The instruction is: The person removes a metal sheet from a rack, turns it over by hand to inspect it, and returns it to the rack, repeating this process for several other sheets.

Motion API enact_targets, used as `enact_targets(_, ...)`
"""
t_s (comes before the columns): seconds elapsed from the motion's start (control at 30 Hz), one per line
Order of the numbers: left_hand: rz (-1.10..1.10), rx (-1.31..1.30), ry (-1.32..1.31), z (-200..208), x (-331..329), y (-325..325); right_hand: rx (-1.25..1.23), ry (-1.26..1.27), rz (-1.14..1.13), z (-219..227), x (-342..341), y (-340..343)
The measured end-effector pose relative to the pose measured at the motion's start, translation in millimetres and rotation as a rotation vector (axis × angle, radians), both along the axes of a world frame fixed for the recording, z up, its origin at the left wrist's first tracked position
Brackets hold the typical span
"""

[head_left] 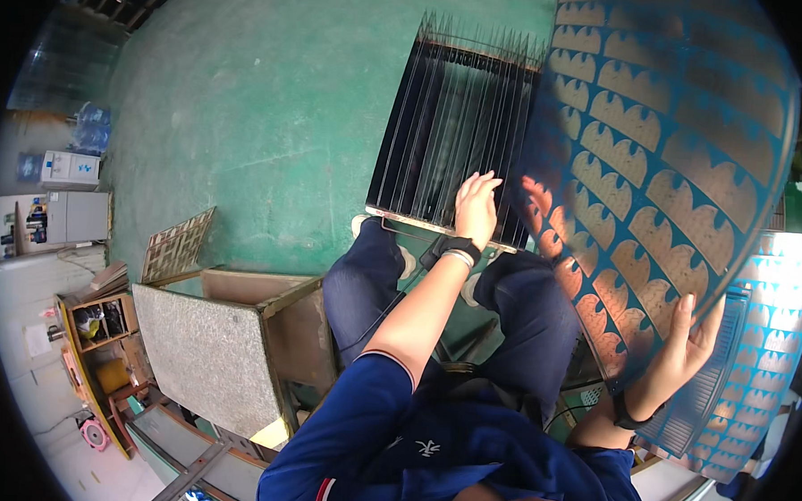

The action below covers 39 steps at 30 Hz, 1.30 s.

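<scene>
The blue panel (614,193), patterned with copper-coloured scalloped shapes, stands tilted just right of the wire rack (391,160). The right hand (683,352) holds the panel's near edge, its digits partly spread and closed on that edge. The left hand (477,211) is at the rack's near end, fingers extended and close together; whether they grip anything cannot be told. The rack rests on the green floor (273,111) before the person's knees. A second patterned panel (763,365) stands beyond the right hand.

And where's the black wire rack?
In the head view's upper middle, the rack is beyond the knees, left of the blue sheet, the left hand at its near end.
</scene>
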<state>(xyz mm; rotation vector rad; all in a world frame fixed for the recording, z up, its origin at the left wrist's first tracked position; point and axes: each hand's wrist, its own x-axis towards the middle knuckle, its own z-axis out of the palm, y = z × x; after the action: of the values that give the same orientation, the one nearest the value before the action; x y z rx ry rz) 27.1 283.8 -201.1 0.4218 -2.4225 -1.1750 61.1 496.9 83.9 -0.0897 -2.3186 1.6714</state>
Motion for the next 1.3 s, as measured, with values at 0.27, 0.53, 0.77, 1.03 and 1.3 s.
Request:
enact_targets(0.27,-0.203,-0.175,-0.216,-8,1,5,0.183,0.003,0.122,-83,-24,-65)
enact_targets(0.53,-0.262,-0.192,-0.181,-7,1,-12,-0.018,-0.14,0.199,-142,-44,-74)
enact_targets(0.77,-0.254,-0.164,-0.171,-9,3,-12,0.104,-0.091,-0.002,-40,-37,-32)
enact_targets(1.03,-0.274,-0.194,-0.175,-10,6,-15,-0.02,0.108,-0.086,-17,-32,-49)
enact_targets(1.3,-0.268,-0.23,-0.162,-13,2,-12,-0.25,-0.218,0.159,-129,-50,-96)
